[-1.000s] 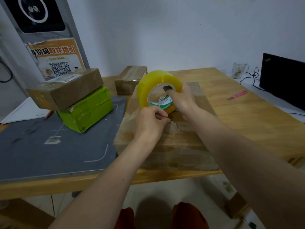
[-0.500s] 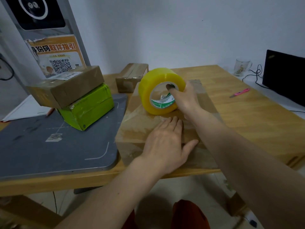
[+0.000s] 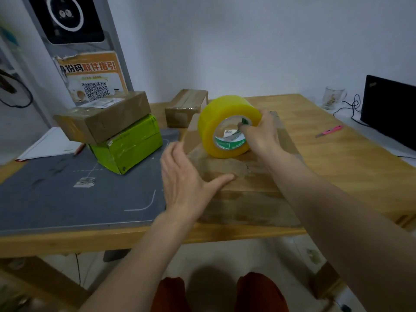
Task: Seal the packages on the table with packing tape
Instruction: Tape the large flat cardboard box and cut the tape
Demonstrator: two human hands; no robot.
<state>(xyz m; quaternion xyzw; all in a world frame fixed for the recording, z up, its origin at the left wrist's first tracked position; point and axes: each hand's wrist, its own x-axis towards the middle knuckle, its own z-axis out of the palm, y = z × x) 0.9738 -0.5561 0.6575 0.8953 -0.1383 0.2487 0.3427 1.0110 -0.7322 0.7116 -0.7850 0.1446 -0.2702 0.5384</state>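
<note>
Tape roll (image 3: 227, 126) upright on big brown box (image 3: 245, 176) at bench (image 3: 351, 158) front edge — right hand (image 3: 262, 134) fingers hooked in its core.
Left hand (image 3: 186, 183) blurred, fingers spread at box's left edge. Brown pkg (image 3: 105, 115) on green box (image 3: 130, 145) at left, small box (image 3: 185, 106) behind — pink cutter (image 3: 329, 131) right.

Left hand (image 3: 186, 183) slid off box (image 3: 243, 176) top toward its left edge, motion-blurred.
</note>
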